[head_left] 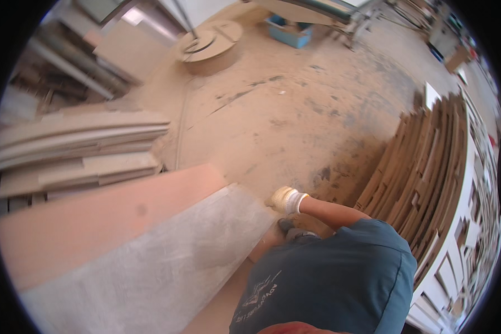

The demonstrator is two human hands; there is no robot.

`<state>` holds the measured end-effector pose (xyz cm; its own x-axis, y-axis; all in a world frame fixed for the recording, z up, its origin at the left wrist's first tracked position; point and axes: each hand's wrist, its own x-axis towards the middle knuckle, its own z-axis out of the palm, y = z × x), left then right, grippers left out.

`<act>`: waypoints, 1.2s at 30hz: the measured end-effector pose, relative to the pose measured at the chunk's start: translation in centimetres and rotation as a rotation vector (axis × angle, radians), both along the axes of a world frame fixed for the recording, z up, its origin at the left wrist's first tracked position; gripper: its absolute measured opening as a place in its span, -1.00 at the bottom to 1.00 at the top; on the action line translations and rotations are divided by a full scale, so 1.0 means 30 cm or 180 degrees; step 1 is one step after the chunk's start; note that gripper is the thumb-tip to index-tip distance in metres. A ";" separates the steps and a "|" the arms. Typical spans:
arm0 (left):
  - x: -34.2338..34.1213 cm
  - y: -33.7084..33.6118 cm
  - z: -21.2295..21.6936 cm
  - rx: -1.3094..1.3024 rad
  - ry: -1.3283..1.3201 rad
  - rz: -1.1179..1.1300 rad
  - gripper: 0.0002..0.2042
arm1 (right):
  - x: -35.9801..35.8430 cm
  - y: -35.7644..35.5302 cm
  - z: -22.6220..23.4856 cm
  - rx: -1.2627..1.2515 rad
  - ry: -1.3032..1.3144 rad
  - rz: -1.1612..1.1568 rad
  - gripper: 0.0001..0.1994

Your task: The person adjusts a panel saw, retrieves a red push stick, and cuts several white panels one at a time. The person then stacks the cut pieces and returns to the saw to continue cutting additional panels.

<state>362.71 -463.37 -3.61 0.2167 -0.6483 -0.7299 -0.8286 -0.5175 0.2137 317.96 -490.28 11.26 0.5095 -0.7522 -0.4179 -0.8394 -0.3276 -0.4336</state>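
Note:
My right hand [287,200], in a white and yellowish knitted work glove, is beside the far right corner of a large grey-white board [172,261]. Its fingers are blurred and partly turned away, so neither their closure nor contact with the board can be made out. Along the grey board's far side lies a wide pinkish-orange board [111,217], with a small dark spot on its face. My left hand does not show. The teal shirt on my body covers the lower middle, with part of a dark shoe [286,224] just beyond it.
Stacked boards [78,136] stand to the left. Upright brown wooden pieces [417,161] line the right, beside a white frame [448,267]. Farther off are a round wooden disc [211,42], a blue bin [289,34] and a machine table. Dust covers the floor [273,128].

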 end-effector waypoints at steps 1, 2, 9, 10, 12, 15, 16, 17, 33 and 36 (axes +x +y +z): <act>0.030 -0.102 -0.020 0.0076 -0.0136 -0.0364 -0.55 | -0.035 0.014 -0.001 0.0230 -0.0599 -0.0298 -0.73; 0.059 -0.204 -0.033 0.0106 -0.0330 -0.0754 -0.56 | -0.056 0.033 -0.006 0.0357 -0.1234 -0.0648 -0.73; -0.014 -1.005 -0.050 -0.0662 0.0360 0.0692 -0.61 | -0.400 0.037 0.062 -0.0170 -0.1208 -0.1440 -0.75; -0.073 -1.097 -0.060 -0.0741 0.0705 0.1092 -0.62 | -0.471 0.008 0.086 -0.0343 -0.1296 -0.1737 -0.75; -0.209 -1.261 -0.105 -0.0520 0.0888 0.1470 -0.61 | -0.601 -0.069 0.114 -0.0331 -0.1689 -0.2469 -0.73; -0.488 -1.510 -0.236 -0.0148 0.1574 0.1372 -0.72 | -0.804 -0.208 0.050 -0.0001 -0.1349 -0.3207 -0.75; -0.553 -1.584 -0.257 0.0030 0.1673 0.1374 -0.76 | -0.864 -0.250 -0.006 0.0125 -0.0969 -0.3231 -0.74; -0.628 -1.644 -0.274 0.0226 0.1761 0.1388 -0.79 | -0.933 -0.282 -0.073 -0.0004 -0.0912 -0.3151 -0.74; -2.477 -2.963 -0.109 0.1023 0.0851 -0.1981 -0.86 | -1.656 -0.099 -0.584 0.2210 -0.0761 -0.6370 -0.53; -2.859 -3.116 -0.063 0.0967 0.1474 -0.0712 -0.85 | -1.940 -0.195 -0.651 0.1331 -0.0036 -0.5687 -0.56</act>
